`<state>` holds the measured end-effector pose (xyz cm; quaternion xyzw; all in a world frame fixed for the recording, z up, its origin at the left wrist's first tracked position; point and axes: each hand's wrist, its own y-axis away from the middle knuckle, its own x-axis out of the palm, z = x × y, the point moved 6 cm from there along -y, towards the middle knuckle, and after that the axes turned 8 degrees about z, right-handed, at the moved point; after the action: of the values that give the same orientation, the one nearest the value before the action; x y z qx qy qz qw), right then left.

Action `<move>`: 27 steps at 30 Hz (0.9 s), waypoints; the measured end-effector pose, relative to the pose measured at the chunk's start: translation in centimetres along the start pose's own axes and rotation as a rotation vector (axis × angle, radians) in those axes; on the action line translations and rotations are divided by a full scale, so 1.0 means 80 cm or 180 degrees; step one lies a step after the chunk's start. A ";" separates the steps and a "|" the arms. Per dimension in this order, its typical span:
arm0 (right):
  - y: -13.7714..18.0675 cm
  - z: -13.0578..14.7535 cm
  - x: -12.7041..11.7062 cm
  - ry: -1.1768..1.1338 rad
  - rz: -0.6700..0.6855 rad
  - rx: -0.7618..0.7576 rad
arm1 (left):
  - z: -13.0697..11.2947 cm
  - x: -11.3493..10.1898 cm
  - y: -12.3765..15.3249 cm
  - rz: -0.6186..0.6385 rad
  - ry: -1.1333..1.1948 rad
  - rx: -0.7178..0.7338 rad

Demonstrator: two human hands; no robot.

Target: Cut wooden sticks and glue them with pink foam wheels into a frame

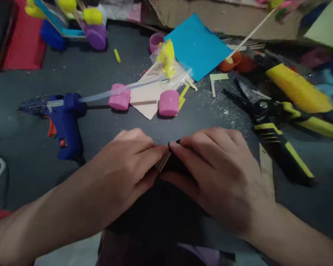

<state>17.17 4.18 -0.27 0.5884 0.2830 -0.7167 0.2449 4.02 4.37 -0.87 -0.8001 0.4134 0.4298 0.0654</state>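
Note:
My left hand (127, 159) and my right hand (219, 166) meet at the front middle of the table, fingers closed in pinches. Between them shows the edge of a small pale ridged piece (163, 162), perhaps thin sticks or card layers, mostly covered by the fingers. Something dark lies under my right fingertips; its shape is lost in shadow. Just beyond the hands stand two pink bottle caps (169, 103), one at each side of a pale pink paper (144, 92). A clear glue stick runs from the blue glue gun (69, 125), left of my left hand.
Black and yellow pliers (266, 114) lie open at the right, near a yellow-handled tool (299, 88). A blue paper square (197, 46), a plastic bag with yellow material (168, 61) and orange caps (230, 62) are farther back. A wheeled craft model (74, 27) stands back left.

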 end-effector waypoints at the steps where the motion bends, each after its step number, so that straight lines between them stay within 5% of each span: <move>1: 0.000 0.002 0.001 0.0019 0.0047 0.0005 | 0.001 0.000 -0.001 -0.0009 0.0023 0.0004; 27: 0.000 -0.001 0.008 -0.0540 0.0078 0.0054 | 0.004 0.002 -0.007 -0.0077 -0.0082 0.0059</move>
<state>17.11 4.25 -0.94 0.5311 0.2480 -0.7633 0.2717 4.25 4.77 -1.38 -0.7987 0.4067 0.4355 0.0834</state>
